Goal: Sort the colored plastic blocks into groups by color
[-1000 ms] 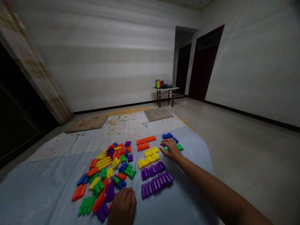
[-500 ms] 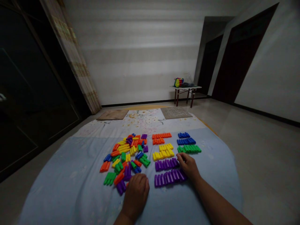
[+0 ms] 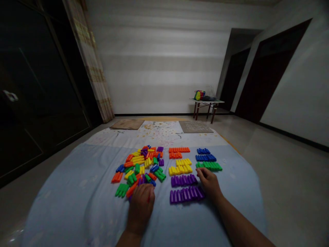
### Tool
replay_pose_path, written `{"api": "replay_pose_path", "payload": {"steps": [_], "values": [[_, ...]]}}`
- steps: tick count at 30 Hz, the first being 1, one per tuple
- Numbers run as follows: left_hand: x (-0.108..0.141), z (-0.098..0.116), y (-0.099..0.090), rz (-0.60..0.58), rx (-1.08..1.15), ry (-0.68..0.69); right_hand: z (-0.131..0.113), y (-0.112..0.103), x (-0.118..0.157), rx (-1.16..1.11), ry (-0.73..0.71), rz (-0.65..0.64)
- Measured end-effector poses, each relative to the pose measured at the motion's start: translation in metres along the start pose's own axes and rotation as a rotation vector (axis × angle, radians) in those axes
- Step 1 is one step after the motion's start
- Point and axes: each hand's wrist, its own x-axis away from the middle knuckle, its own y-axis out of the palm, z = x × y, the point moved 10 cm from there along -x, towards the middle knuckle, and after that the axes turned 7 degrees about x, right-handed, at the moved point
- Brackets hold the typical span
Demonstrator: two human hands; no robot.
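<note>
Five colours of finger-shaped plastic pieces [image 3: 138,160] are lying on a bench [image 3: 74,195] draped in light-blue cloth. Fingers bent, the left hand [image 3: 142,202] is covering the near edge of the mixed pile; its knuckles are hiding any grip. The right hand [image 3: 209,181], partly curled, is sitting in front of a green plastic row [image 3: 209,166], beside two purple plastic rows [image 3: 185,195]; its grip is not showing clearly.

"Where can your left hand [image 3: 141,202] pass?"
"Along the strip of blue cloth [image 3: 163,206] between the mixed pile [image 3: 138,161] and the purple rows [image 3: 184,194]."
"And your right hand [image 3: 209,180]?"
"The purple rows bar you leftward, the green row [image 3: 209,166] ahead; open blue cloth lies to your right."
</note>
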Motion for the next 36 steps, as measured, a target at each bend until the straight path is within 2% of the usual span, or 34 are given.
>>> {"api": "replay_pose_path", "payload": {"steps": [4,8,11,15,19,24,30,33,36], "values": [[0.000,-0.015,-0.014,0.063,0.029,-0.057,-0.042,0.011,-0.006,0.091,-0.169,-0.089],[0.002,-0.033,-0.024,0.126,0.028,-0.137,-0.094,0.053,-0.008,0.208,-0.315,-0.307],[0.003,-0.039,-0.026,0.133,0.051,-0.157,-0.124,0.088,-0.008,0.349,-0.374,-0.420],[0.004,-0.037,-0.027,0.137,0.069,-0.155,-0.138,0.129,-0.006,0.568,-0.403,-0.497],[0.004,-0.034,-0.029,0.148,0.060,-0.153,-0.136,0.146,-0.003,0.644,-0.419,-0.530],[0.002,-0.030,-0.033,0.177,0.047,-0.138,-0.137,0.126,0.005,0.560,-0.440,-0.483],[0.003,-0.032,-0.031,0.164,0.021,-0.139,-0.126,0.076,0.009,0.331,-0.358,-0.297],[0.003,-0.035,-0.029,0.151,0.024,-0.129,-0.104,0.045,0.007,0.235,-0.302,-0.178],[0.003,-0.038,-0.028,0.142,0.018,-0.120,-0.067,0.014,0.003,0.222,-0.224,-0.060]]}}
